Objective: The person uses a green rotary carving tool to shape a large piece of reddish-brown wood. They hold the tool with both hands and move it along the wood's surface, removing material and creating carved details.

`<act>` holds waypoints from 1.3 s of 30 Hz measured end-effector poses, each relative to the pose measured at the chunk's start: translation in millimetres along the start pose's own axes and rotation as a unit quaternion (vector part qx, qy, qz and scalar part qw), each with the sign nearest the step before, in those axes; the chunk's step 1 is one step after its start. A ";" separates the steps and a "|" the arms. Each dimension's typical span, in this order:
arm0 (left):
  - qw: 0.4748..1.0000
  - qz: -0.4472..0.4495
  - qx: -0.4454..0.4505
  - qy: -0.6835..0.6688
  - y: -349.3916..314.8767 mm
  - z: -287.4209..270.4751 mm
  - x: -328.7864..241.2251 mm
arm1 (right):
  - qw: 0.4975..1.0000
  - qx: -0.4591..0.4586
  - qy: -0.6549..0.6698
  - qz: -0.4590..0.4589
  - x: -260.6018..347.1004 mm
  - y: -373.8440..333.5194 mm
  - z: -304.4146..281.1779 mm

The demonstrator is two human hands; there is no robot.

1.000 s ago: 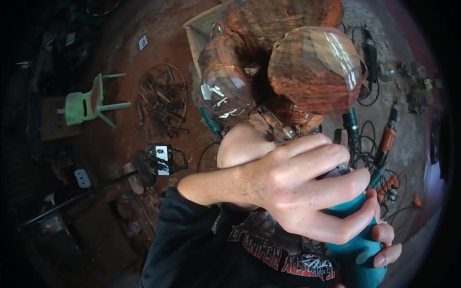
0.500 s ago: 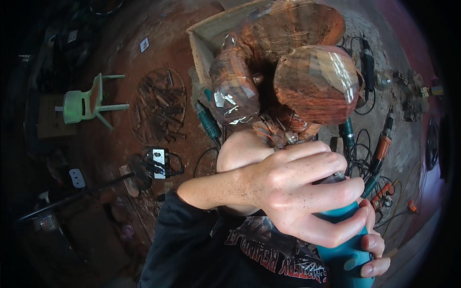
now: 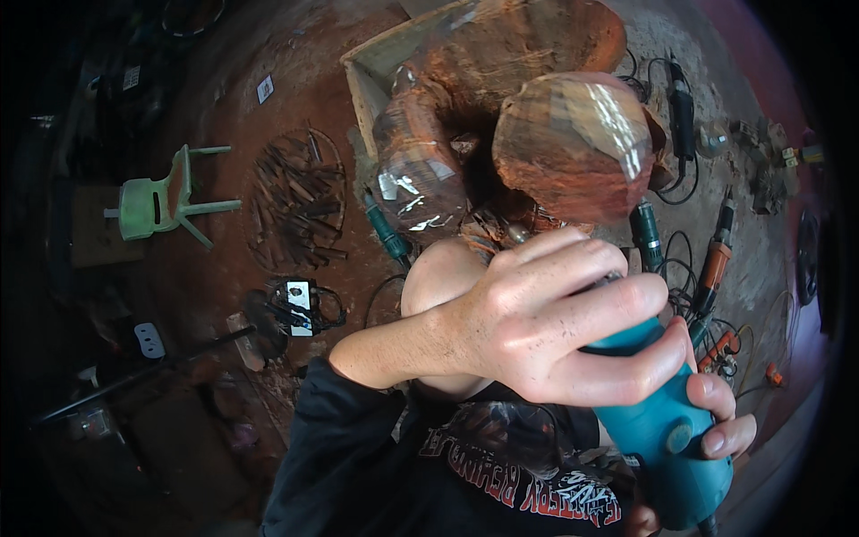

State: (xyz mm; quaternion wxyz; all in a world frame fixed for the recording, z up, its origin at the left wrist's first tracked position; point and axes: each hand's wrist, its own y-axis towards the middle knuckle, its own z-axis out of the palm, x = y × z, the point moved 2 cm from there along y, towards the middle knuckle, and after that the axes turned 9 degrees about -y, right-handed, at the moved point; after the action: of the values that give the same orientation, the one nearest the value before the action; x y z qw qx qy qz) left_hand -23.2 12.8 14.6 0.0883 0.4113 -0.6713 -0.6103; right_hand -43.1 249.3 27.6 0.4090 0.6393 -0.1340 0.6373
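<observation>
- The floor (image 3: 201, 277) is reddish brown, dusty, greyer toward its right edge, where a purplish wall (image 3: 774, 80) rises.
- A pale green chair (image 3: 161, 206) stands toward the floor's left edge; corded tools (image 3: 716, 268) lie toward the right.
- Red and white lettering runs over the dark shirt (image 3: 331, 465); a small printed card (image 3: 265, 89) lies toward the far left corner.
- A round, thin-rimmed holder (image 3: 344, 197) is heaped with wooden sticks (image 3: 300, 201); a pale wooden box (image 3: 358, 98) sits behind the glossy carved wood (image 3: 573, 152), its contents unclear.
- Hands: the left (image 3: 555, 331) curls over the teal power tool (image 3: 689, 483), near the carved wood; the right (image 3: 716, 398), partly hidden, wraps its far side.
</observation>
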 end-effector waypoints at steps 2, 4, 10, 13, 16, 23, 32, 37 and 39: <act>1.000 -0.005 0.005 -0.004 1.1 -2.2 0.5 | 1.000 0.007 -0.007 0.014 0.3 1.2 1.0; 1.000 -0.001 0.002 -0.002 1.1 -2.2 -0.6 | 1.000 0.011 -0.004 0.022 -2.1 1.3 -1.2; 1.000 0.022 -0.004 0.019 -0.3 2.8 -4.0 | 0.999 0.019 -0.014 0.047 3.6 9.0 10.7; 1.000 0.002 -0.003 0.007 0.1 2.7 -4.8 | 0.998 0.022 -0.011 0.066 6.3 14.7 10.5; 1.000 0.007 0.002 -0.001 -1.4 2.3 -4.3 | 0.997 0.040 -0.019 0.069 5.8 13.8 2.7; 0.988 0.122 0.085 0.035 -5.7 15.2 -7.2 | 0.955 -0.022 0.169 -0.242 -80.2 -29.1 -16.5; 0.961 0.114 0.244 0.067 -7.0 5.3 5.4 | 0.981 0.047 0.122 -0.142 -104.3 -23.3 -39.2; 0.963 0.123 0.213 0.112 -7.8 7.7 9.3 | 0.981 0.063 0.171 -0.065 -86.1 -5.4 -38.6; 0.960 0.116 0.220 0.130 -8.3 7.2 9.0 | 0.976 0.035 0.208 -0.062 -94.0 -3.2 -36.5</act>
State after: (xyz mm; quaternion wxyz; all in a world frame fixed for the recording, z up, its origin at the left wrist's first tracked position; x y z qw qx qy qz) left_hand -29.9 12.9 2.0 0.1524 0.4161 -0.8144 -0.3746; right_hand -80.9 243.8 -65.8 0.4440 0.5139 0.0166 0.7338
